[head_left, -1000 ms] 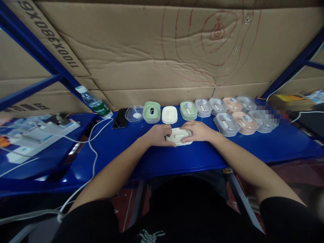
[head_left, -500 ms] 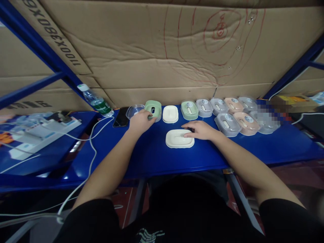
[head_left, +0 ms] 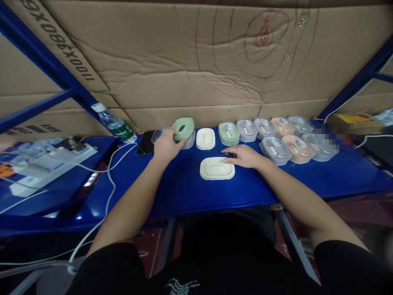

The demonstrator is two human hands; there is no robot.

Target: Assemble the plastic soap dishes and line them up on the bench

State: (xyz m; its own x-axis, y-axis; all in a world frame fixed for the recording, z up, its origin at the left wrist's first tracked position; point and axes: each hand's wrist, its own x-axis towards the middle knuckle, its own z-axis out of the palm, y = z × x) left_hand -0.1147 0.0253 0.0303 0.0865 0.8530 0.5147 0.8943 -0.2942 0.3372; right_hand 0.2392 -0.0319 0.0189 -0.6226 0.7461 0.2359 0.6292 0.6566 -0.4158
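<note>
One phone [head_left: 145,144] near left hand [head_left: 167,144]

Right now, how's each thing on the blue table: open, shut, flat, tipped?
Green piece: tilted, in the left hand
Clear container beneath it: partly hidden, can't tell
Big white piece: flat, right hand at its edge
Small white piece: flat
Green box: clear lid on
Pink boxes: clear lids on
Purple boxes: clear lids on
Far-right box: partly blurred, can't tell
Bottle: capped
Phone: flat, screen dark
</note>
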